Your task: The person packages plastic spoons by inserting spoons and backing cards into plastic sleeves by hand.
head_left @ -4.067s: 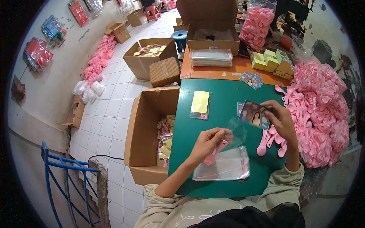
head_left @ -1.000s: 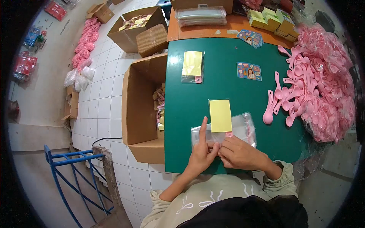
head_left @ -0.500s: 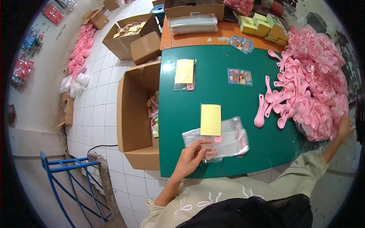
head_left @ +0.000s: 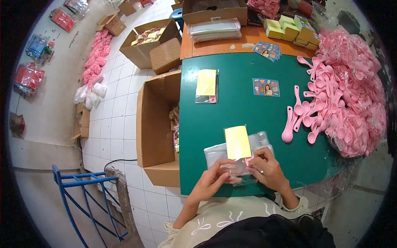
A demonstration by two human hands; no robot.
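Observation:
Both my hands are at the lower end of a clear bag that holds a yellow card (head_left: 237,142) and a pink spoon, of which only the handle end (head_left: 247,161) shows. My left hand (head_left: 213,178) pinches the bag's left side, and my right hand (head_left: 266,168) pinches its right side near the handle. Beneath lies a stack of clear bags (head_left: 215,153). Farther up the green table (head_left: 231,111) is another bag with a yellow card (head_left: 206,82). A blue picture card (head_left: 266,87) lies to the right of it.
Loose pink spoons (head_left: 316,103) and a large bagged heap of them (head_left: 355,82) cover the table's right side. An open carton (head_left: 159,124) stands at its left edge. Small yellow boxes (head_left: 285,28), clear bags (head_left: 214,31) and fanned cards (head_left: 267,51) lie at the back.
Since half a second ago, my right hand has come back from the far right edge beside the spoon heap to the bag. The bag's lower end is now held between both hands.

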